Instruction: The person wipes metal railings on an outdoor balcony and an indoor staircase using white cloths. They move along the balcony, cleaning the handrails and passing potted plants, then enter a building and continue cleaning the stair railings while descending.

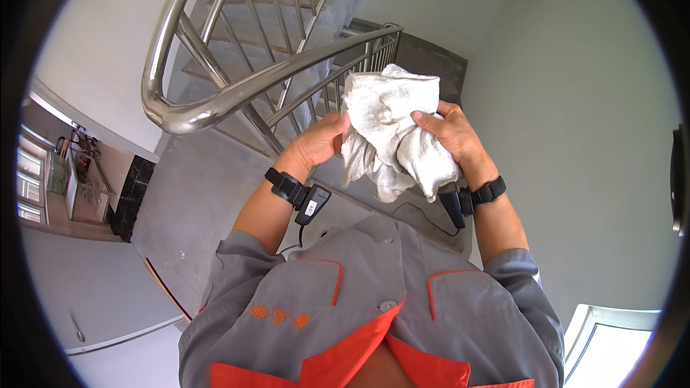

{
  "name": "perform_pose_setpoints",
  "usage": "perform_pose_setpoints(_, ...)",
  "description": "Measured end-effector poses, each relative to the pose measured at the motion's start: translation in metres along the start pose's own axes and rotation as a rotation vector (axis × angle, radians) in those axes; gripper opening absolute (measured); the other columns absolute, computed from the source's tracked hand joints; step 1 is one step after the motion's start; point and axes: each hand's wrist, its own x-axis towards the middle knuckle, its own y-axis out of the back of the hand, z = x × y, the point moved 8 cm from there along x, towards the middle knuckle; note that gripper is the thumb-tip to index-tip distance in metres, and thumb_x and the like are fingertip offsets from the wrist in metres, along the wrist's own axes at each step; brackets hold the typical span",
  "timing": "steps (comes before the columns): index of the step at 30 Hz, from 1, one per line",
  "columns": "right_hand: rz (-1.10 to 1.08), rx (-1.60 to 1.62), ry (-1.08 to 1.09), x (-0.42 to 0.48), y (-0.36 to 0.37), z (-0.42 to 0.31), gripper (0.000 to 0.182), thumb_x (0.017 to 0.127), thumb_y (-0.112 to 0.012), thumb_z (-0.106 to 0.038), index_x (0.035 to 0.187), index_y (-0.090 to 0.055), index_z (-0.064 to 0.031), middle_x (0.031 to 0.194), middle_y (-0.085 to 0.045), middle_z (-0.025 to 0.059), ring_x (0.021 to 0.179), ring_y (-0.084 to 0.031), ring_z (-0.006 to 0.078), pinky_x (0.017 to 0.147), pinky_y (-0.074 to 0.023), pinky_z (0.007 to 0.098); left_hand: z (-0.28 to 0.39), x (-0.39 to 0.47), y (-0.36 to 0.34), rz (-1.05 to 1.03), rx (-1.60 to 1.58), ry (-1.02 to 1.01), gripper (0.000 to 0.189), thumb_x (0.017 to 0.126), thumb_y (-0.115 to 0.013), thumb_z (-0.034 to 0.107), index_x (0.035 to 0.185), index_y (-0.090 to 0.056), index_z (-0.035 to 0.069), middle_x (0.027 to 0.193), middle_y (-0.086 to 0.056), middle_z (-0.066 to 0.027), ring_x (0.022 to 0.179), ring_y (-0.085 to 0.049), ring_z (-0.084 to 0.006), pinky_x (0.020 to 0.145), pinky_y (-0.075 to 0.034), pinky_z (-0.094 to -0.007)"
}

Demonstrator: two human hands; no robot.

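Observation:
Both of my hands hold a crumpled white textured cloth (385, 124) up before my chest. On its left edge, my left hand (322, 137) grips with the thumb on top; the fingers behind are mostly hidden. My right hand (450, 129) pinches the cloth at its right side, thumb over the front. Loose folds hang down between the two hands. A black strap with a small wired device sits on each wrist. Just beyond the cloth runs a polished steel handrail (302, 64).
Concrete stairs (242, 21) with steel balusters lie ahead and go down behind the cloth. A grey wall (566, 145) stands at the right, with a window (614, 345) at the lower right. On the left, a doorway shows a room with a glass tank (89, 202).

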Motion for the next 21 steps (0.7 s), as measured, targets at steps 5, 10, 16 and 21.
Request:
perform_pose_setpoints(5, -0.005, -0.042, -0.014, -0.004, 0.0, 0.0, 0.03, 0.08, -0.068, -0.018, 0.101, -0.064, 0.0029, 0.086, -0.066, 0.0082, 0.074, -0.061, 0.0131, 0.07, -0.0491, 0.0268, -0.006, 0.004, 0.009, 0.08, 0.159, 0.122, 0.074, 0.077, -0.063, 0.055, 0.12, -0.049, -0.003, 0.107, -0.06, -0.0096, 0.092, -0.061, -0.0172, 0.081, -0.049, -0.0277)
perform_pose_setpoints(10, -0.14, -0.07, 0.028, -0.005, -0.005, -0.005, 0.048, 0.078, -0.07, -0.025, 0.114, -0.057, 0.0025, 0.101, -0.063, 0.0117, 0.09, -0.058, 0.0156, 0.079, -0.0465, 0.0287, 0.009, 0.004, 0.016, 0.294, 0.1, -0.01, 0.039, 0.074, -0.07, 0.005, 0.109, -0.055, -0.004, 0.101, -0.062, -0.0101, 0.09, -0.061, -0.0176, 0.082, -0.05, -0.0324)
perform_pose_setpoints(16, -0.321, -0.011, -0.038, -0.016, -0.012, 0.007, 0.072, 0.074, -0.072, -0.03, 0.13, -0.041, 0.0018, 0.121, -0.053, 0.0147, 0.111, -0.048, 0.0204, 0.096, -0.0365, 0.0321, 0.015, 0.002, 0.008, 0.314, -0.013, -0.039, 0.035, 0.077, -0.068, 0.004, 0.108, -0.055, -0.004, 0.102, -0.062, -0.0118, 0.091, -0.061, -0.0195, 0.083, -0.05, -0.0339)
perform_pose_setpoints(21, -0.256, 0.467, -0.041, -0.021, -0.002, 0.011, 0.079, 0.076, -0.069, -0.016, 0.14, -0.024, -0.0008, 0.101, -0.063, 0.0124, 0.095, -0.058, 0.0162, 0.087, -0.0416, 0.0262, 0.016, -0.002, 0.01, 0.328, -0.075, 0.063, 0.035, 0.082, -0.062, 0.008, 0.115, -0.053, 0.0, 0.107, -0.061, -0.0103, 0.097, -0.06, -0.0199, 0.086, -0.049, -0.0343)
